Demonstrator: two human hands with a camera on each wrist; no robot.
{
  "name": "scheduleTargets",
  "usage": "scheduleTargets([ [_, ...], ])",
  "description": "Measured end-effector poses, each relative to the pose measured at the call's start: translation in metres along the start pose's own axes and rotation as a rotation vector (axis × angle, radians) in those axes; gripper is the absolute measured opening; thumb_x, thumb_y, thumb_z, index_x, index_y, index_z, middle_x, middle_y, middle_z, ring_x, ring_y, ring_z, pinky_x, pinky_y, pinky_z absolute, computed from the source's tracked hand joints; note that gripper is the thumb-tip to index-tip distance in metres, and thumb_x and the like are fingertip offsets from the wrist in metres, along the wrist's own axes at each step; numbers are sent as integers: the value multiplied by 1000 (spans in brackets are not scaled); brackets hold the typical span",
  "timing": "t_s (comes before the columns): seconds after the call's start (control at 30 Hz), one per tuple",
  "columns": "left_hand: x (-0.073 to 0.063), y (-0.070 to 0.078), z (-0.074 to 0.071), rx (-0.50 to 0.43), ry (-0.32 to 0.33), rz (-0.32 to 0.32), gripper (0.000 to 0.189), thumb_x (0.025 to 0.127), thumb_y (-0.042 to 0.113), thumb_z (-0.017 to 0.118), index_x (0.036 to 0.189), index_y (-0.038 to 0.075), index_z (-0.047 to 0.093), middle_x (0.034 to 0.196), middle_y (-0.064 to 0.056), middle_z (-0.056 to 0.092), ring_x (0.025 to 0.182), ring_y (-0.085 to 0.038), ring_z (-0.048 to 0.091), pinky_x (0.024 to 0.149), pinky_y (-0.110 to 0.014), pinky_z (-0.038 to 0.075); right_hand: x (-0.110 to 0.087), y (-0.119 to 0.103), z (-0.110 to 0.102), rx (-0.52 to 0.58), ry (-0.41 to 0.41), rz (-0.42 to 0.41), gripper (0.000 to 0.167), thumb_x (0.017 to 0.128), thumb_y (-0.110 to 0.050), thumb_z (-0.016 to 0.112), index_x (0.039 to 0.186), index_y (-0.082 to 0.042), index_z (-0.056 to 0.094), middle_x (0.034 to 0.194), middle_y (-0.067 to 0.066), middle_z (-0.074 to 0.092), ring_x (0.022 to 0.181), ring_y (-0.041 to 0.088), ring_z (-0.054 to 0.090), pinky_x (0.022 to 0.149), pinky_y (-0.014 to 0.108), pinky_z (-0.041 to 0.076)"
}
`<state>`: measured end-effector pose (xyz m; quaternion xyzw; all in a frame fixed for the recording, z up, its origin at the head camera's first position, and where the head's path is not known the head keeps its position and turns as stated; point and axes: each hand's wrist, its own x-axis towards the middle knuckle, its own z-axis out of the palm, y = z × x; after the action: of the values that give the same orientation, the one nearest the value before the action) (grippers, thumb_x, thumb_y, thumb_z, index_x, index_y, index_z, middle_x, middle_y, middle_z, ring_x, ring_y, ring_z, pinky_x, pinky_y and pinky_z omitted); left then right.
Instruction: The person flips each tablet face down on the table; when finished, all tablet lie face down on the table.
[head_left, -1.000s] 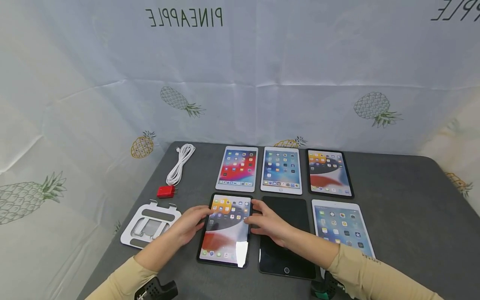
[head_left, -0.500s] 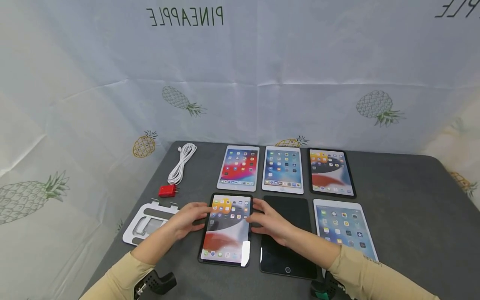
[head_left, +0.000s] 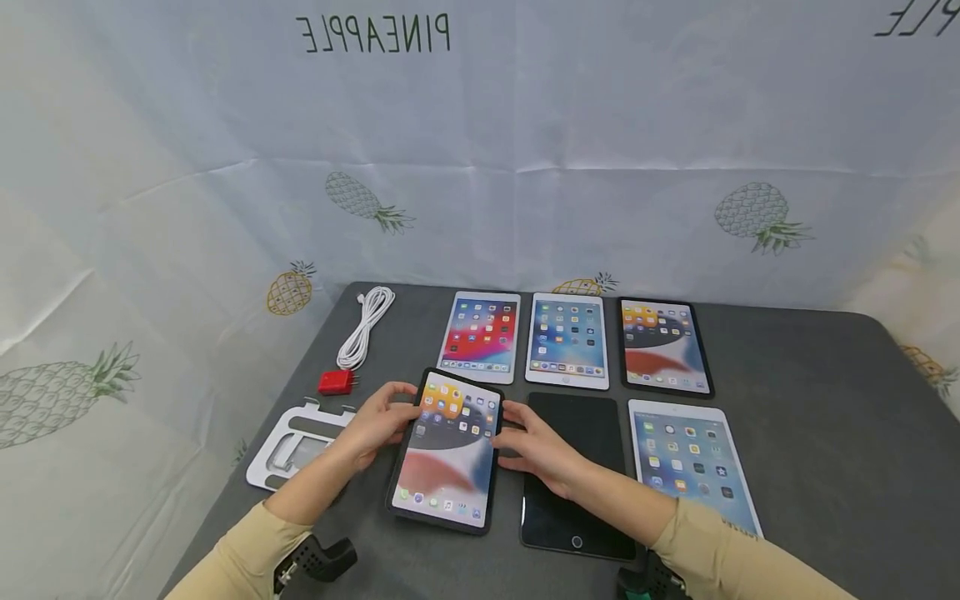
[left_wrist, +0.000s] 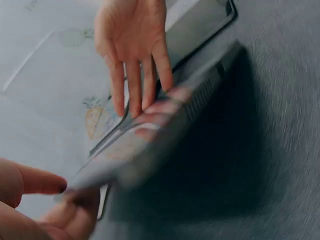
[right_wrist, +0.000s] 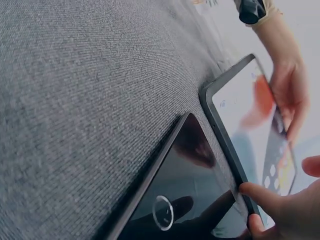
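Observation:
A black-framed tablet (head_left: 448, 450) with a lit home screen is tilted, its left side raised off the table; the left wrist view shows its underside and shadow, blurred. My left hand (head_left: 378, 421) pinches its upper left edge, thumb (left_wrist: 42, 181) on one face and fingers beneath. My right hand (head_left: 543, 450) is at the opposite long edge, its fingers (left_wrist: 134, 90) extended and spread, fingertips right at the frame. Beneath the right hand lies a dark-screened tablet (head_left: 573, 517) with a round home button, partly covered by that hand and forearm.
At the back lie two white tablets (head_left: 480, 337) (head_left: 566, 342) and a black one (head_left: 666, 346); another white tablet (head_left: 693, 458) is at right. On the left are a coiled white cable (head_left: 366, 325), a red plug (head_left: 336, 382) and a white folding stand (head_left: 288, 450). A pineapple-print curtain (head_left: 510, 125) hangs behind.
The black-framed tablet, flat before, now has its left side lifted and is turned slightly. My left hand has risen with it, gripping its edge. My right hand has barely moved.

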<state>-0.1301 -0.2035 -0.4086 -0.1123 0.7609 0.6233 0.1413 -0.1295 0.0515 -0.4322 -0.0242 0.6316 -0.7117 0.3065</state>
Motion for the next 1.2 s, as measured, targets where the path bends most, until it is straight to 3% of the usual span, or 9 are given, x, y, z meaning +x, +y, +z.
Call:
scheduleTargets([
  [0.13, -9, 13, 1, 99, 31, 102, 39, 91, 11, 67, 125, -1, 52, 98, -13, 72, 74, -14, 65, 68, -28, 54, 1, -1, -1, -56, 0, -7, 70, 90, -8, 63, 149, 1, 27, 151, 24, 26, 123, 34, 45, 101, 48, 44],
  [0.27, -16, 27, 9, 215, 62, 217, 36, 88, 9, 70, 121, -1, 58, 96, -13, 73, 72, -16, 66, 67, -30, 56, 3, -12, -1, -217, 33, -58, 61, 92, -16, 64, 146, -4, 39, 140, 20, 40, 121, 33, 41, 103, 53, 39],
  [0.57, -20, 46, 34, 410, 64, 398, 30, 88, 10, 70, 116, 2, 64, 95, -11, 74, 81, -19, 71, 66, -32, 55, 27, -53, 6, -469, 96, -385, 45, 97, -33, 60, 140, -22, 52, 147, 6, 44, 135, 31, 39, 101, 61, 37],
  [0.67, -21, 49, 42, 445, 52, 471, 29, 87, 9, 71, 115, 1, 65, 96, -12, 74, 83, -20, 72, 63, -31, 54, 33, -56, 6, -552, 120, -430, 45, 97, -38, 60, 138, -24, 54, 145, 3, 47, 133, 32, 43, 100, 60, 40],
  [0.83, -24, 49, 49, 473, 27, 547, 32, 88, 10, 71, 119, 2, 65, 103, -13, 73, 88, -21, 72, 72, -34, 58, 36, -55, 1, -565, 142, -443, 43, 96, -35, 62, 135, -18, 58, 135, 3, 56, 124, 31, 52, 96, 57, 44],
  [1.0, -30, 47, 52, 481, -49, 591, 45, 91, 16, 68, 133, 3, 58, 114, -14, 69, 94, -20, 71, 78, -34, 57, 34, -57, -6, -524, 167, -415, 40, 93, -33, 67, 128, -15, 61, 126, 2, 59, 116, 27, 57, 92, 51, 49],
  [1.2, -33, 39, 52, 491, -165, 687, 57, 92, 27, 69, 143, 9, 50, 139, -7, 55, 123, -20, 56, 87, -34, 54, 32, -57, -15, -459, 179, -377, 38, 91, -31, 69, 121, -10, 59, 118, 5, 60, 108, 25, 56, 85, 44, 52],
])
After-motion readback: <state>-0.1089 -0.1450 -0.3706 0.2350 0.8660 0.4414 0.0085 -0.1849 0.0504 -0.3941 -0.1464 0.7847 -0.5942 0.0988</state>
